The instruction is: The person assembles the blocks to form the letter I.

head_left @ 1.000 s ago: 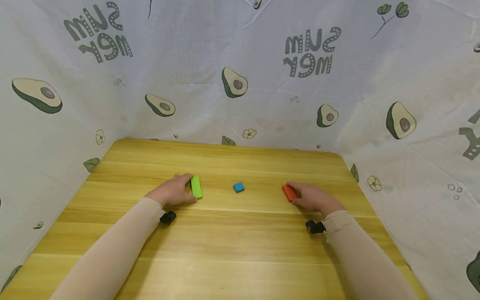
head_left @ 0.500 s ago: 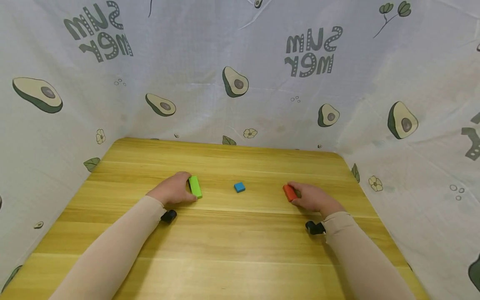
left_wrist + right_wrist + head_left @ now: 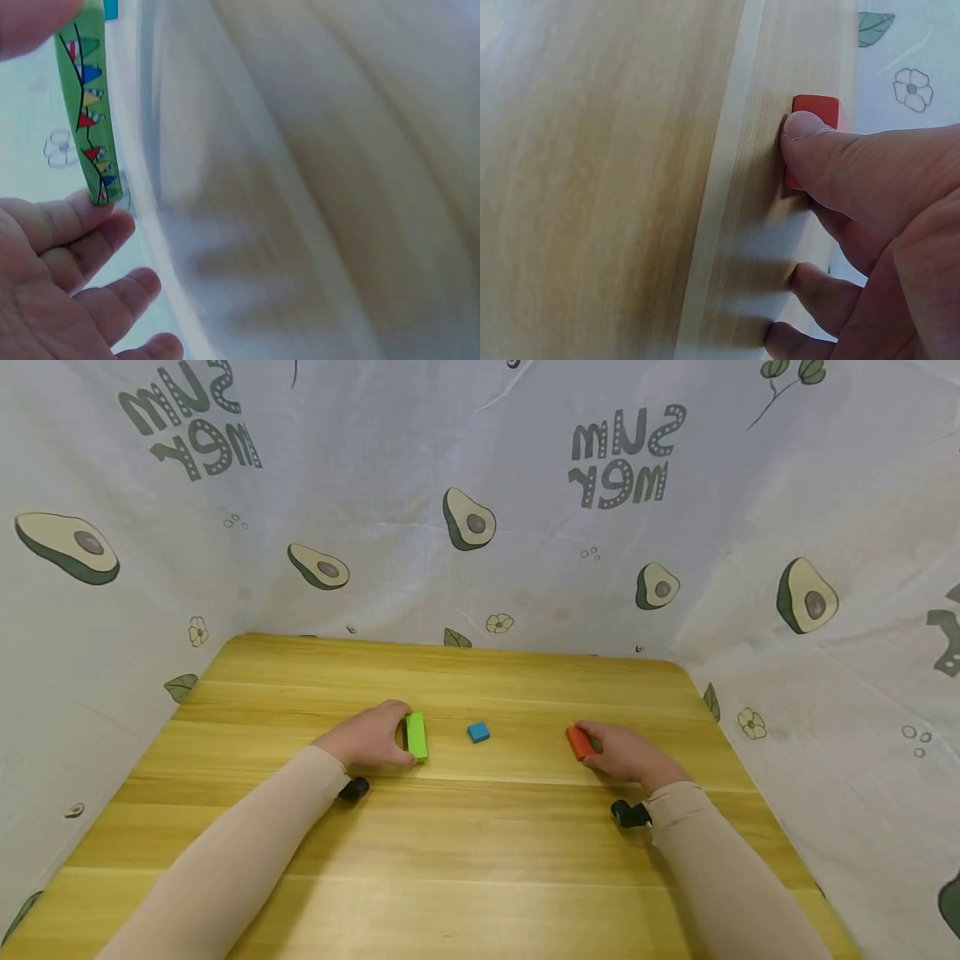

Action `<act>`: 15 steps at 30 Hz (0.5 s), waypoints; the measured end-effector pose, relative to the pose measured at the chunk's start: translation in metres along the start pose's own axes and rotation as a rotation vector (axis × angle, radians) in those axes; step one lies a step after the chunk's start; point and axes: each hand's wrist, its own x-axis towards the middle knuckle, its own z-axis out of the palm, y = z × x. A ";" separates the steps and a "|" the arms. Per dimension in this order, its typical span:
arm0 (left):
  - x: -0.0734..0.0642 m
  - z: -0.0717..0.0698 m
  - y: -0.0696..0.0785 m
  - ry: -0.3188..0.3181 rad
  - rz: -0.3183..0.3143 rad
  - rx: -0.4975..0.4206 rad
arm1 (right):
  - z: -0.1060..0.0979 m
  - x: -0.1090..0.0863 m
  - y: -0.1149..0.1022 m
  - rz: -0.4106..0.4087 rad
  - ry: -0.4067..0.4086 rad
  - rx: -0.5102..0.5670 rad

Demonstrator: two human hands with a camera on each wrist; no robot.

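My left hand (image 3: pixel 371 737) pinches a long green block (image 3: pixel 416 737) end to end between thumb and index finger. In the left wrist view, the block's side (image 3: pixel 91 112) carries a printed string of coloured pennants, and the other fingers spread loosely below it. A small flat blue block (image 3: pixel 477 732) lies on the table just right of the green one, touched by neither hand. Farther right, my right hand (image 3: pixel 628 753) holds a red block (image 3: pixel 579 743) between thumb and fingers; the thumb covers part of it in the right wrist view.
The wooden table (image 3: pixel 450 860) runs back to a hanging white cloth (image 3: pixel 390 485) printed with avocados and lettering, which also closes in both sides. A small black camera (image 3: pixel 354 790) sits at the left wrist, another black camera (image 3: pixel 628 815) at the right.
My left hand has moved right with the green block, bringing it closer to the blue block. My right hand and the red block stay about where they were.
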 end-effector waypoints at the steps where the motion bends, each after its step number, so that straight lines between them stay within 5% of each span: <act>1: 0.002 0.001 0.003 -0.008 0.014 0.007 | 0.000 0.000 0.000 0.003 -0.001 0.002; 15: 0.023 0.014 0.032 -0.082 0.102 0.039 | 0.000 0.002 0.001 0.014 -0.022 -0.009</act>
